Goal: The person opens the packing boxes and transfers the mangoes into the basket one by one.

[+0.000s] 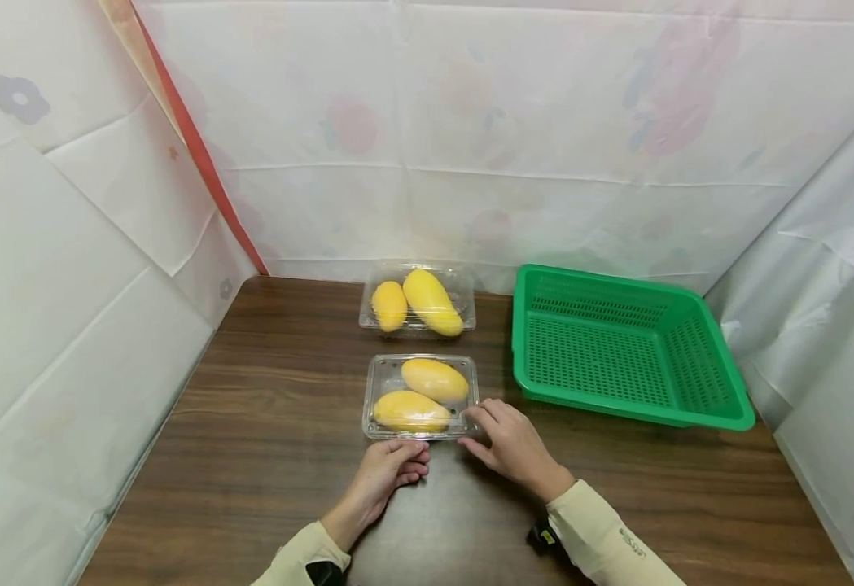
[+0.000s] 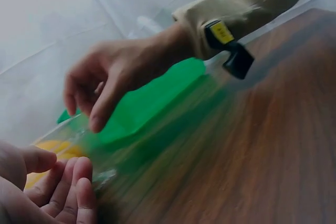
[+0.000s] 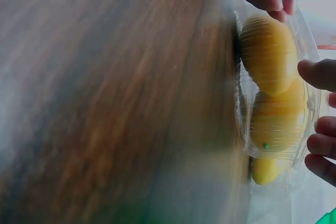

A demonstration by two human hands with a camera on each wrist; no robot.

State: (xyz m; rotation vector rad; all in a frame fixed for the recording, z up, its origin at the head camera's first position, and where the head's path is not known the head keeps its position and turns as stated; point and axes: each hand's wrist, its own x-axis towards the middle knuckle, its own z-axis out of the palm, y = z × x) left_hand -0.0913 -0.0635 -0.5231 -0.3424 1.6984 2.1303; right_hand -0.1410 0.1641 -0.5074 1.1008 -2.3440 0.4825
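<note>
A clear plastic clamshell box (image 1: 369,399) holding two yellow mangoes (image 1: 434,381) lies on the table in front of me, its lid down. At its near edge is my left hand (image 1: 390,472), fingers loosely curled and thumb close to the index finger, nothing between them in the left wrist view. My right hand (image 1: 512,439) is at the box's near right corner, thumb and fingers spread apart. In the right wrist view both hands' fingertips are close about the box, with the mangoes (image 3: 268,56) showing through its ribbed wall.
A second clear box (image 1: 468,305) with two yellow mangoes (image 1: 427,297) stands behind, near the white patterned curtain (image 1: 427,130). To the right is a green perforated basket (image 1: 617,411). Curtains also border the brown wood-grain table (image 1: 265,391) on both sides.
</note>
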